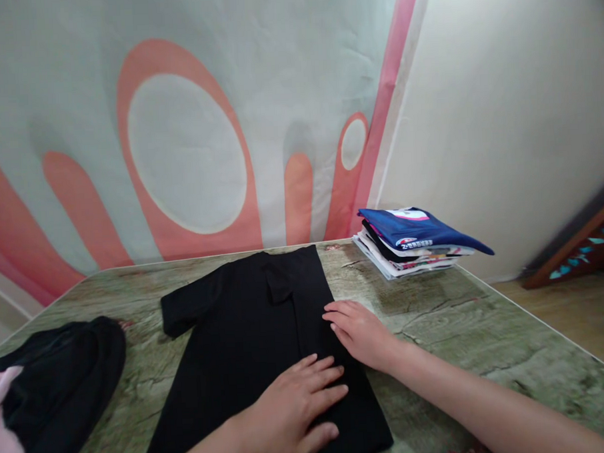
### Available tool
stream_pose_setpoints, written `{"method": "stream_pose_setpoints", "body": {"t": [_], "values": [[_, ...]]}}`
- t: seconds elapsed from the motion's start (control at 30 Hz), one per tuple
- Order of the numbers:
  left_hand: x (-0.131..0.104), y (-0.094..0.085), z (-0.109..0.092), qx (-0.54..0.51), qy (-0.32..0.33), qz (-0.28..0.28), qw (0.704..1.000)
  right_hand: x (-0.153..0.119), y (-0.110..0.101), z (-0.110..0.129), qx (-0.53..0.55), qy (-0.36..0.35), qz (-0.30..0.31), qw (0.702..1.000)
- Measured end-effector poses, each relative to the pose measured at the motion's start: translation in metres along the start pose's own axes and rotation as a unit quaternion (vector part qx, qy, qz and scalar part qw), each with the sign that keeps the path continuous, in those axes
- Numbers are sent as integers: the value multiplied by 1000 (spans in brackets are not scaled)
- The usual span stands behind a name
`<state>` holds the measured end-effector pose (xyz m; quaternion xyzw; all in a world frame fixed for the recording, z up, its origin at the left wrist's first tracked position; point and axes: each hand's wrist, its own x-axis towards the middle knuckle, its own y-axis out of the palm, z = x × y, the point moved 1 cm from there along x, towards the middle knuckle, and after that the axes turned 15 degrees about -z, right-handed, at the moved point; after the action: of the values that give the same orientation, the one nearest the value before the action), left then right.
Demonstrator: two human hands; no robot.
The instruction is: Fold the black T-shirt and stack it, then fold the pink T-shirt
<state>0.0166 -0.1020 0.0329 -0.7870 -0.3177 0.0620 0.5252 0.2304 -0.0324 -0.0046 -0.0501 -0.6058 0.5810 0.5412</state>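
Note:
A black short-sleeved shirt (237, 343) lies spread on the table, its right side folded inward with that sleeve doubled back on top. The left sleeve still sticks out to the side. My left hand (297, 407) rests flat on the folded part low on the shirt, fingers spread and pointing right. Farther up, my right hand (357, 334) lies along the shirt's right folded edge, its fingers stretched out on the black cloth. Neither hand grips anything. The shirt's lower left part is cut off by the frame and my left forearm.
On the back right of the wood-patterned table (437, 334) stands a stack of folded clothes (407, 238), a dark blue one on top. Loose black clothing (73, 377) and a pink cloth (5, 426) lie at the left. Behind the table rises a wall with a pink-orange pattern (188, 144).

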Motion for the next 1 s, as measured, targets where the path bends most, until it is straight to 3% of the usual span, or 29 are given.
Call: {"method": "stream_pose_setpoints", "body": {"t": [0.1,0.27,0.4,0.53,0.7,0.8,1.0], "values": [[2,-3,-4,-3,-18,14,1000,20,25,-5,8,2,20,1000],[3,-5,-7,15,-2,23,1000,77,63,-35,-63,46,50,996],[2,6,5,37,46,-7,998,120,85,-58,-125,124,45,983],[0,21,17,65,85,-31,994,143,102,-78,-136,160,36,977],[-1,28,22,93,98,-36,990,156,111,-98,-127,173,49,975],[0,32,23,124,112,-46,985,155,112,-97,-123,167,51,977],[-7,56,20,166,144,-90,971,107,103,-70,-97,128,39,986]]}}
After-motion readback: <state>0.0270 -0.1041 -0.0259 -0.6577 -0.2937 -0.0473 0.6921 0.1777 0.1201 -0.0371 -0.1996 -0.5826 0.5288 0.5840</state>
